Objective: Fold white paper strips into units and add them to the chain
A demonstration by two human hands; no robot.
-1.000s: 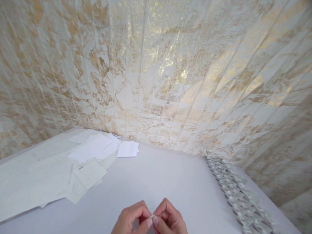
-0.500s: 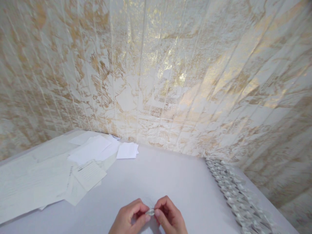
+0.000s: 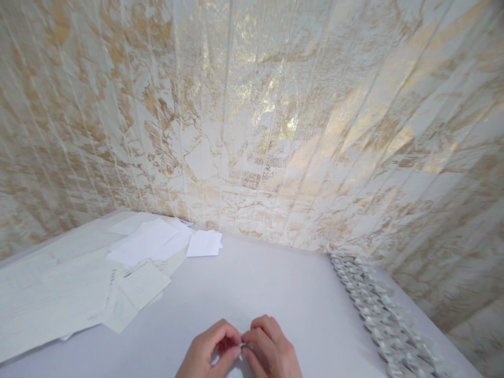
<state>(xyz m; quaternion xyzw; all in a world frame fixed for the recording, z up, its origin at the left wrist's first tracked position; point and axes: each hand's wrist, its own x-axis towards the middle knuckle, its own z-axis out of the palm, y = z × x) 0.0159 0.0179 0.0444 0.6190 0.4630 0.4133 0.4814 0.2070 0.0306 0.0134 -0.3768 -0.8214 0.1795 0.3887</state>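
Near the bottom edge, my left hand (image 3: 210, 349) pinches a small folded piece of paper (image 3: 241, 347) between thumb and forefinger. On its other side my right hand (image 3: 272, 347) grips the same piece, fingers bent and close together. The fingertips nearly meet, so most of the paper is hidden; only a thin pale bit shows between them.
Printed and blank paper sheets (image 3: 51, 299) overlap on the left of the white table (image 3: 252, 283). A little stack of white slips (image 3: 203, 244) lies at the back. Interlocked folded-paper strips (image 3: 374, 310) run along the right. A gold-patterned curtain (image 3: 236, 131) hangs behind.
My right hand has moved slightly left and its fingers have curled over the piece. Less of the folded paper shows now. The left hand has barely moved.
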